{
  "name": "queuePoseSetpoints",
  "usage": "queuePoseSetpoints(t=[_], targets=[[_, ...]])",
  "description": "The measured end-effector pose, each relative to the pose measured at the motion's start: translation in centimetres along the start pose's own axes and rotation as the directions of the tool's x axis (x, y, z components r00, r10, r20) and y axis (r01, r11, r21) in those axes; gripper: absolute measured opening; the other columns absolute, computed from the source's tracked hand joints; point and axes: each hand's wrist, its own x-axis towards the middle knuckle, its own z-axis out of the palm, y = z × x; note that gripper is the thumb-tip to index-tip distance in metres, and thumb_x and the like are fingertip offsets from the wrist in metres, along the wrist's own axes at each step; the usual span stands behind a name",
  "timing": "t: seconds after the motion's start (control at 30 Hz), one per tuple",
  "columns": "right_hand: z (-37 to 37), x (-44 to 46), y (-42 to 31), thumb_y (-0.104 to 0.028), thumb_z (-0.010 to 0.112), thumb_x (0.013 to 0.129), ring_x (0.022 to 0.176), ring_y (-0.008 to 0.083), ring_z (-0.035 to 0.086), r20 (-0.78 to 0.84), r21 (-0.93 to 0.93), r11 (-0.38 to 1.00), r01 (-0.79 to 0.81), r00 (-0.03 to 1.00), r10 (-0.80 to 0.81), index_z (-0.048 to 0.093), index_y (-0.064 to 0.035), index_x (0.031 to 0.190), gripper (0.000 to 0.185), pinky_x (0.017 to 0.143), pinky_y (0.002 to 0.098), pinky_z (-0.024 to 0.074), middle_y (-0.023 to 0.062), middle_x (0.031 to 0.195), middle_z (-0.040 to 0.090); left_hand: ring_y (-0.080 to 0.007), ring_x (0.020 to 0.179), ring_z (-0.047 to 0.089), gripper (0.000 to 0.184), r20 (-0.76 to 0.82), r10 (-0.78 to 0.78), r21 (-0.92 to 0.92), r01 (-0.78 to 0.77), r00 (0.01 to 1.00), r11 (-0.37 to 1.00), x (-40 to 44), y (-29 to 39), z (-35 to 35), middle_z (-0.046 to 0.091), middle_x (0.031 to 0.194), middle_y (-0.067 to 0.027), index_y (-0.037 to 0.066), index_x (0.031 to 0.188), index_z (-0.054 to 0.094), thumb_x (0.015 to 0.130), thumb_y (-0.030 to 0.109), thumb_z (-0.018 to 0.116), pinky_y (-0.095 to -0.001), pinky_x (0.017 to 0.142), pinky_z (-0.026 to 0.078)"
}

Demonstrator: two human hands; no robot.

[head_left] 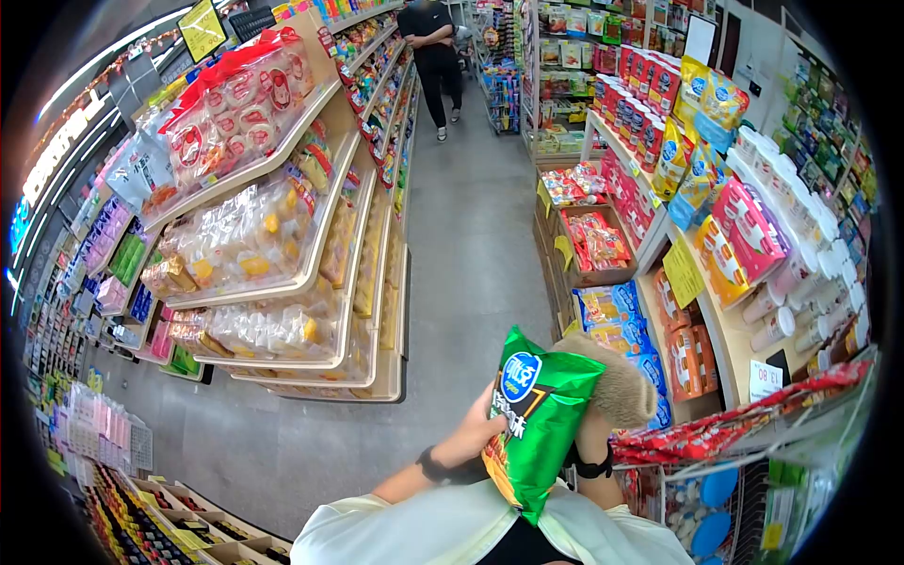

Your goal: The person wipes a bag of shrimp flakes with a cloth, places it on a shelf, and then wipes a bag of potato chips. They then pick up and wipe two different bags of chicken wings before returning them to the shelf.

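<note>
Item: glossy green foil snack bag with a blue oval logo, held upright, slightly tilted, before the wearer's pale shirt.
Right hand: dark wristband; fingers closed on the bag's side edge, thumb across its front.
Left hand: dark wristband; beside the bag's other edge, fingers hidden, grip cannot be told.
Item: tan fuzzy fabric piece, over the left hand, against the bag's upper corner.
Left side: tiered beige shelf unit, clear-wrapped packs on its tiers, red-topped clear packs along the upper edge.
Right side: pale shelf, white-lidded cups by its outer edge; blue packets below, near its aisle edge.
Far aisle: person in dark clothing, standing on the grey floor.
</note>
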Motion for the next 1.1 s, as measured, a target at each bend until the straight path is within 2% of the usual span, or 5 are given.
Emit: queuePoseSetpoints(t=[0.27,0.53,0.67,0.93,1.1], targets=[[3.3,8.6,-0.2,0.005,0.061,0.066,0.094,0.0165,0.056,0.206,0.560,0.784,-0.267,0.962,0.180,0.051,0.0014,0.108,0.043,0.081,0.0281,0.0446,0.0097,0.102,0.058,-0.0117,0.097,0.051,0.041,-0.213,0.225,0.051,-0.220,0.951,0.974,9.3,3.5,-5.2,0.052,0.109,-0.0072,0.002,0.122,0.038,0.081,-0.001,0.040,-0.0252,0.082,0.044],[3.3,23.2,5.4,0.007,0.061,0.065,0.086,0.0135,0.058,0.337,0.591,0.736,-0.330,0.930,0.147,0.055,0.0037,0.099,0.035,0.078,0.0274,0.0455,0.0085,0.091,0.062,-0.0116,0.102,0.047,0.056,-0.194,0.397,0.194,-0.361,0.897,0.912,24.3,8.3,-5.8,0.046,0.119,-0.0056,0.002,0.134,0.026,0.086,0.018,0.050,-0.0240,0.086,0.040],[1.6,30.1,10.7,0.003,0.070,0.060,0.098,0.0209,0.055,0.142,0.506,0.781,-0.365,0.929,0.341,0.045,0.0020,0.114,0.059,0.084,0.0325,0.0451,0.0116,0.109,0.056,-0.0104,0.095,0.050,0.062,-0.122,0.280,0.245,-0.244,0.952,0.938,31.6,10.4,-3.4,0.049,0.112,-0.0059,0.005,0.135,0.023,0.079,0.002,0.049,-0.0204,0.076,0.044],[1.6,38.3,17.1,0.003,0.052,0.073,0.090,0.0202,0.057,-0.184,0.563,0.797,-0.220,0.906,0.380,0.050,0.0051,0.105,0.032,0.075,0.0298,0.0473,0.0101,0.099,0.057,-0.0165,0.108,0.045,0.069,-0.100,0.188,0.351,-0.142,0.977,0.926,42.6,8.9,-2.8,0.047,0.116,-0.0120,0.000,0.132,0.027,0.072,0.002,0.061,-0.0265,0.091,0.038],[2.0,41.2,16.9,0.002,0.066,0.068,0.093,0.0170,0.057,-0.015,0.537,0.774,-0.335,0.914,0.406,0.054,0.0024,0.103,0.037,0.081,0.0307,0.0453,0.0107,0.100,0.061,-0.0029,0.059,0.050,0.052,-0.181,0.217,0.210,-0.177,0.959,0.961,47.8,11.1,-4.0,0.056,0.096,-0.0037,0.005,0.129,0.034,0.080,0.005,0.052,-0.0141,0.043,0.040]])
